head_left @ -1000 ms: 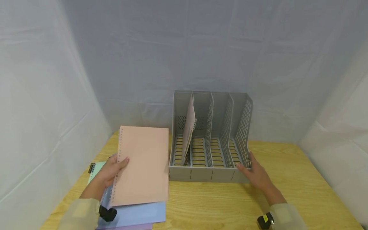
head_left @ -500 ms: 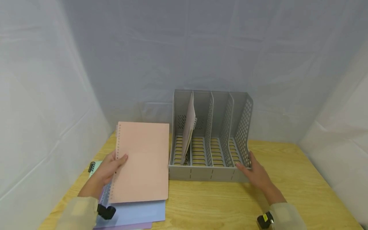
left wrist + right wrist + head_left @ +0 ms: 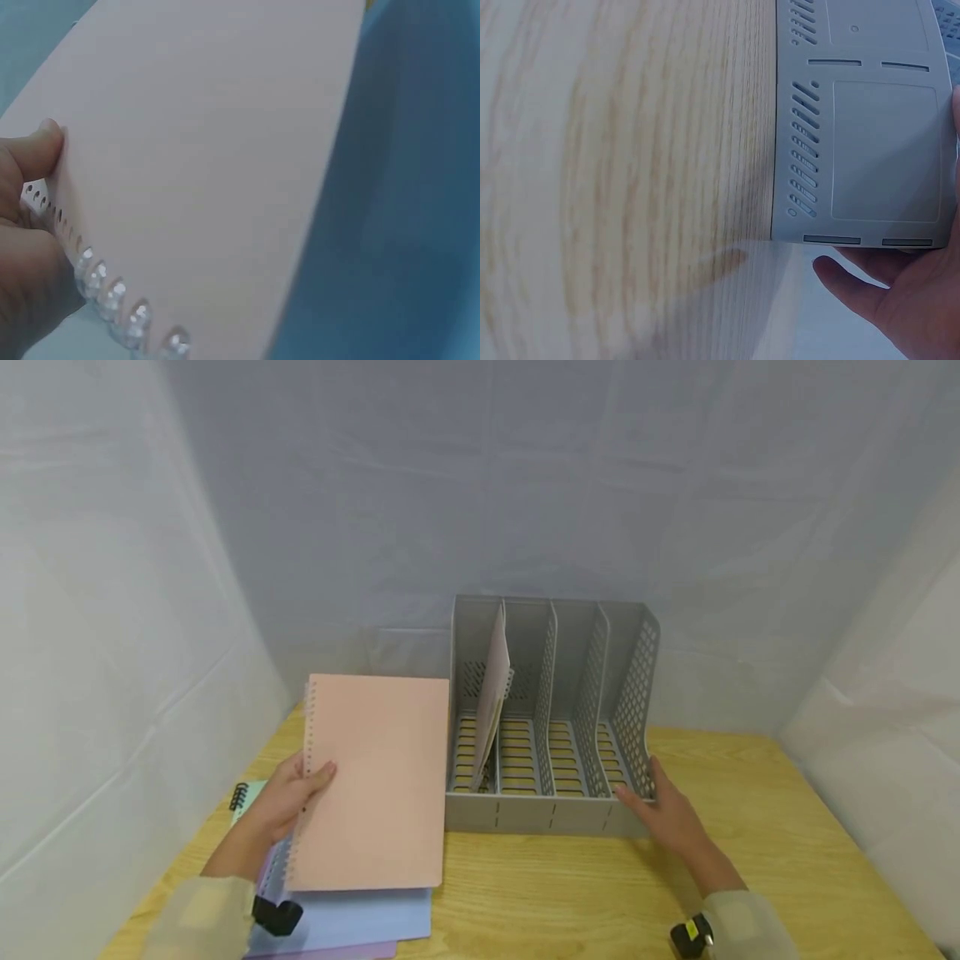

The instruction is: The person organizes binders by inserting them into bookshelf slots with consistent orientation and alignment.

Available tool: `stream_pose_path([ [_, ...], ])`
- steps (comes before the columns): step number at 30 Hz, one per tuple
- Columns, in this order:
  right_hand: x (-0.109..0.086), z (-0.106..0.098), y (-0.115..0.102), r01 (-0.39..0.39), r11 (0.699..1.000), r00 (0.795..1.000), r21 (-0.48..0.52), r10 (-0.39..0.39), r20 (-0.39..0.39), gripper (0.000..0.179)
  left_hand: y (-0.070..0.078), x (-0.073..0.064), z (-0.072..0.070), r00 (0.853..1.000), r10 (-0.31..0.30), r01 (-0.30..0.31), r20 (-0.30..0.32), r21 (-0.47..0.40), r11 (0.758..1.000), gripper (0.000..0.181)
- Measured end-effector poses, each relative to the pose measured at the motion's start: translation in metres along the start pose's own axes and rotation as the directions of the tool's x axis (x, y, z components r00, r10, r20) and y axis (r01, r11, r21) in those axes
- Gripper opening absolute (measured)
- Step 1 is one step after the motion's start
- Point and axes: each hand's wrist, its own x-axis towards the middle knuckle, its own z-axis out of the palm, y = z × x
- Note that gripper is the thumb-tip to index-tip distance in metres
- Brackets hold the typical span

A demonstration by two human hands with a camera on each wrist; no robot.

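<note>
My left hand (image 3: pixel 283 797) grips a pink spiral notebook (image 3: pixel 375 785) by its coiled left edge, thumb on the cover. In the left wrist view the clear plastic coil (image 3: pixel 112 300) runs below the thumb. The notebook is raised over a blue notebook (image 3: pixel 367 914), and its right edge overlaps the file rack's left side in the head view. My right hand (image 3: pixel 671 814) holds the front right corner of the grey file rack (image 3: pixel 540 814), thumb over the front lip and fingers along the side. A thin pale notebook (image 3: pixel 491 693) leans in the rack's leftmost slot.
Under the blue notebook a purple one (image 3: pixel 360 952) peeks out, and a mint green notebook (image 3: pixel 247 793) with a black coil shows at the left. All lie on a wooden table (image 3: pixel 555 893). White sheeting (image 3: pixel 360 510) hangs behind and at both sides.
The pink notebook has risen slightly with my left hand and shifted a little right, now overlapping the rack's left edge in view. My right hand stays at the rack's corner.
</note>
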Motion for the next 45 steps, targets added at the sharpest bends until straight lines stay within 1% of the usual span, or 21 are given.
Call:
stream_pose_path([
  [7, 0.0, 0.001, 0.0, 0.007, 1.0, 1.0, -0.002, -0.007, -0.009, 0.094, 0.002, 0.0, 0.005, 1.0, 0.012, -0.012, 0.002, -0.009, 1.0, 0.056],
  [13, 0.001, 0.001, 0.0, 0.017, 1.0, 1.0, -0.007, -0.017, -0.014, 0.094, 0.003, 0.0, 0.009, 0.999, 0.047, -0.047, 0.02, -0.012, 0.999, 0.056],
  [16, 0.001, 0.001, 0.0, 0.021, 1.0, 1.0, -0.008, -0.021, -0.017, 0.094, 0.005, 0.0, 0.013, 0.998, 0.053, -0.053, 0.02, -0.015, 0.998, 0.056],
  [22, 0.001, 0.002, 0.002, 0.025, 1.0, 0.999, -0.012, -0.025, -0.022, 0.094, 0.011, -0.002, 0.019, 0.996, 0.083, -0.082, -0.022, 0.03, 0.996, 0.053],
  [25, 0.001, 0.002, 0.002, 0.022, 1.0, 0.999, -0.011, -0.022, -0.024, 0.094, 0.015, -0.002, 0.023, 0.995, 0.088, -0.086, -0.042, 0.055, 0.995, 0.051],
  [28, 0.001, 0.003, 0.003, 0.017, 1.0, 1.0, -0.011, -0.017, -0.023, 0.094, 0.017, -0.002, 0.025, 0.996, 0.081, -0.079, -0.046, 0.062, 0.995, 0.048],
  [38, 0.001, 0.001, 0.003, -0.008, 1.0, 1.0, -0.011, 0.007, -0.014, 0.094, 0.022, -0.002, 0.037, 0.994, 0.108, -0.108, -0.019, 0.001, 0.994, 0.046],
  [41, 0.0, 0.002, 0.003, -0.007, 1.0, 1.0, -0.012, 0.007, -0.012, 0.094, 0.021, -0.002, 0.039, 0.994, 0.102, -0.103, -0.027, -0.015, 0.995, 0.046],
  [45, 0.0, 0.002, 0.003, -0.008, 1.0, 1.0, -0.015, 0.008, -0.013, 0.094, 0.019, -0.001, 0.041, 0.995, 0.092, -0.092, -0.035, -0.008, 0.996, 0.045],
])
